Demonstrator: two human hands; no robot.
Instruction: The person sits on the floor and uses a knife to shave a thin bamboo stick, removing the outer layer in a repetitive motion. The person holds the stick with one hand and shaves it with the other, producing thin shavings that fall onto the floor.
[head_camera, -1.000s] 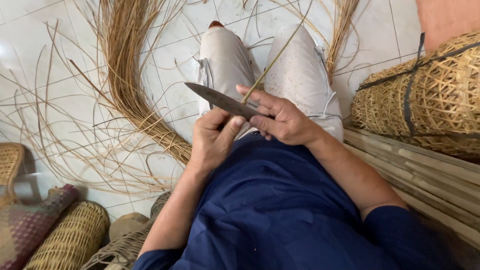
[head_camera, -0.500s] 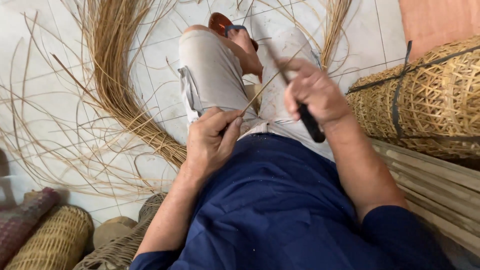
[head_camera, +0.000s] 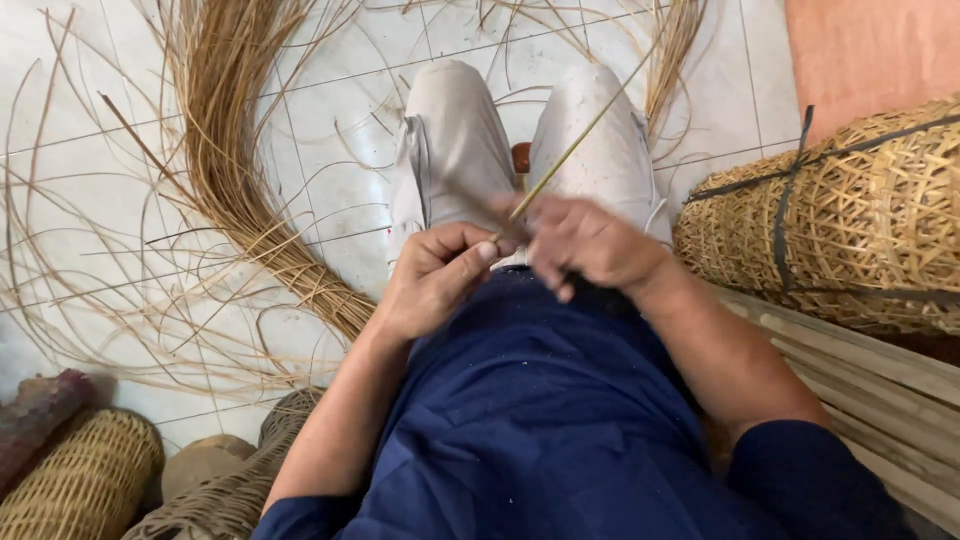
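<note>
Both hands meet over the lap, the left hand (head_camera: 432, 280) pinching the base of a thin cane strip (head_camera: 575, 145) that runs toward one o'clock, the right hand (head_camera: 585, 245), blurred, curled just beside it.

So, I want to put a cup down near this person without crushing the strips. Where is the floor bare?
The barest tile is at the far left corner, left of the big strip bundle. A smaller patch lies between that bundle and the knees. Loose strands cross the left floor, and stacked baskets fill the right side.
</note>
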